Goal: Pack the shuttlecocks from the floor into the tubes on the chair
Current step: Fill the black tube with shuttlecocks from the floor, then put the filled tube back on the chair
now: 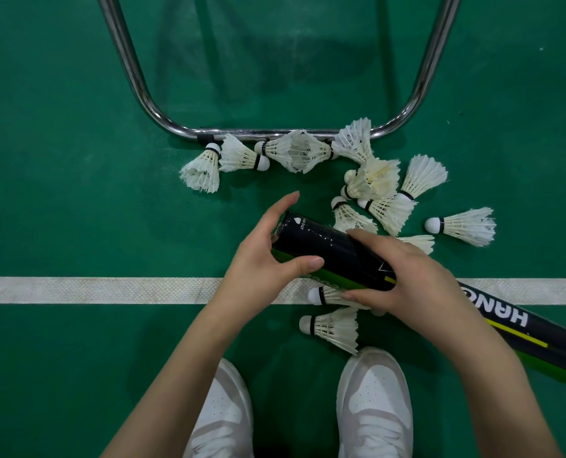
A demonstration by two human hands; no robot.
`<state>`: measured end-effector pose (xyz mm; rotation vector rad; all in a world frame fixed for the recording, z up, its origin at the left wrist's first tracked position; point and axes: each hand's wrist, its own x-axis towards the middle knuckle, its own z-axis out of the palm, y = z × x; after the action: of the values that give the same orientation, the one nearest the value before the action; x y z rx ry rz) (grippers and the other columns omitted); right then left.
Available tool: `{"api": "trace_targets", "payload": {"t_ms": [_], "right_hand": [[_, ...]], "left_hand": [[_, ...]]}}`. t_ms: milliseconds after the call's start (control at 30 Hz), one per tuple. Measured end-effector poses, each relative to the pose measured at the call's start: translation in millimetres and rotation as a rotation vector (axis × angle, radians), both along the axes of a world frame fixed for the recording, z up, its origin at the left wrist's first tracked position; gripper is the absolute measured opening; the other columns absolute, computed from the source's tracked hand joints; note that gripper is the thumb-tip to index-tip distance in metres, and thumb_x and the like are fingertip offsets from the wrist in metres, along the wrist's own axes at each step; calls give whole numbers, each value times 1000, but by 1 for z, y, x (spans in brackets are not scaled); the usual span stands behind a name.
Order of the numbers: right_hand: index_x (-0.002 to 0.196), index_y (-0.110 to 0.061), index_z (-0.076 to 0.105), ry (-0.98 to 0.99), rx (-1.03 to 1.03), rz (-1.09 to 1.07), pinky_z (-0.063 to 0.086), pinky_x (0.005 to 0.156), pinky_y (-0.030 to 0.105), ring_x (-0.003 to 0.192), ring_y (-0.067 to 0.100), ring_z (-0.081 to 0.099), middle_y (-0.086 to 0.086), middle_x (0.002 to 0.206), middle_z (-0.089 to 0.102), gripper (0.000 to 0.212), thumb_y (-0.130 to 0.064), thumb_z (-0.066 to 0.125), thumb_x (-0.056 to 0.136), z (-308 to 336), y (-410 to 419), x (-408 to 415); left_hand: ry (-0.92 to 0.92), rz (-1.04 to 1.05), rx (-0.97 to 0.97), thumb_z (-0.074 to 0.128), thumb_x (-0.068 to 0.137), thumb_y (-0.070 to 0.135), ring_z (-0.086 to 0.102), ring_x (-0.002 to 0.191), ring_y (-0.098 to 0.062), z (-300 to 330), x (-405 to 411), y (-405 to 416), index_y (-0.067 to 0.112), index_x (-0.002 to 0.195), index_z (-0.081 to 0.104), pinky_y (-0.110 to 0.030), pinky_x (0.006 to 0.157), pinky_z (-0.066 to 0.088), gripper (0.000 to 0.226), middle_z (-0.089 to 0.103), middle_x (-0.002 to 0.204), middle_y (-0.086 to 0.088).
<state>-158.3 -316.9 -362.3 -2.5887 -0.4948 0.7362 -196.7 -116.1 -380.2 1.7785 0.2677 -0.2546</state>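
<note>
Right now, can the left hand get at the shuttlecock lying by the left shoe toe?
Probably not yet: the left hand has its grip on the black tube's end. The shuttlecock lies uncovered on the floor, under the right forearm, so that arm is in the way.

Even, sharp (edges bow outward)

- Left hand (265,259) and right hand (404,276) were bare: no gloves, rings or watch.
- Both forearms were uncovered, with no sleeve in view.
- Pair of white low-top sneakers (374,401) was worn, with smooth panelled uppers and pale greyish overlays at the toes.
</note>
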Motion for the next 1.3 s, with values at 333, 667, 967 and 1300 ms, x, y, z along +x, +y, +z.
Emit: {"api": "trace_targets", "payload": {"t_ms": [333, 667, 967, 1300], "right_hand": [[134, -49, 30, -102, 109, -2, 46, 90, 39, 111, 8, 48, -20, 124, 51, 79, -56, 69, 66, 34, 4, 16], [128, -50, 37, -332, 387, -10, 46, 94, 40, 109, 7, 52, -20, 120, 53, 78, -48, 77, 61, 166, 23, 34], [117, -56, 38, -283, 680, 32, 44, 89, 13, 99, -12, 54, -28, 114, 51, 72, -33, 81, 64, 241, 29, 19], [111, -28, 60, -611, 589, -82, 48, 88, 38, 92, 10, 59, -6, 103, 64, 26, -31, 62, 85, 280, 34, 125]], "left_hand": [[-148, 138, 84, 77, 61, 42, 43, 111, 17, 37, 9, 0, 39, 140, 31, 3, 91, 30, 91, 49, 118, 27], [-400, 345, -190, 75, 66, 27, 66, 86, 5, 171, 17, 2, 41, 135, 19, -11, 80, 50, 90, 70, 88, 16], [-629, 397, -225, 84, 58, 24, 68, 96, -16, 270, 7, 0, 43, 127, 29, -39, 96, 50, 91, 64, 112, -15], [-782, 343, -177, 83, 60, 15, 69, 90, -11, 345, 56, 23, 42, 128, 25, -24, 81, 55, 93, 65, 110, -10]]}}
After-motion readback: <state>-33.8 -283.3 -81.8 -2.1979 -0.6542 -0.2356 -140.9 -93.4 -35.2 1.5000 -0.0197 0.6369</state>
